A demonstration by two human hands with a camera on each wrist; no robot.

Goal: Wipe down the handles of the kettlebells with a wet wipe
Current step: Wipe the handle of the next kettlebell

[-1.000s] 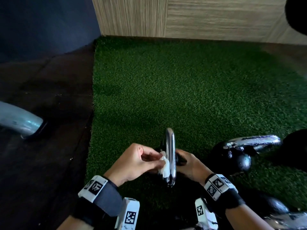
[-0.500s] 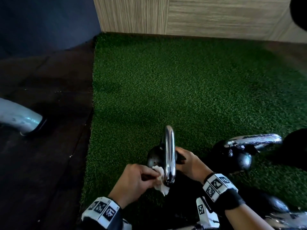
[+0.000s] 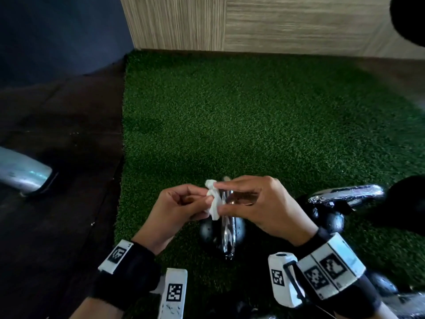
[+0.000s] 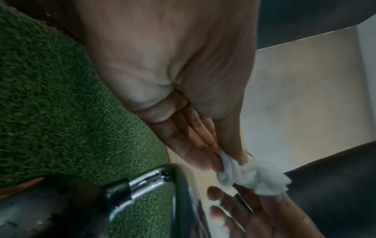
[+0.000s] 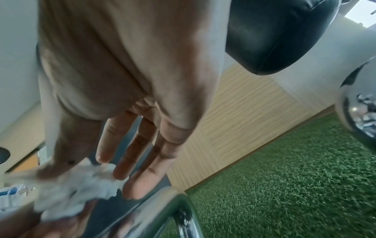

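Head view: the left hand (image 3: 177, 210) and the right hand (image 3: 259, 203) both pinch a crumpled white wet wipe (image 3: 212, 200) just above the chrome handle (image 3: 227, 229) of a black kettlebell (image 3: 207, 231) standing on green turf (image 3: 253, 123). The turf lies open toward 12 o'clock up to a wood-grain wall (image 3: 276, 24); its edge at 9 o'clock meets dark flooring (image 3: 57, 180). A second kettlebell (image 3: 333, 203) stands at 3 o'clock. The wristbands carry square coded markers, no readable words.

Left wrist view: thumb and fingers (image 4: 195, 145) clamp the wipe (image 4: 254, 175); the handle (image 4: 162, 180) is just below.

Right wrist view: fingers (image 5: 142, 161) extended, their tips on the wipe (image 5: 81, 190); the handle (image 5: 162, 207) is beneath.
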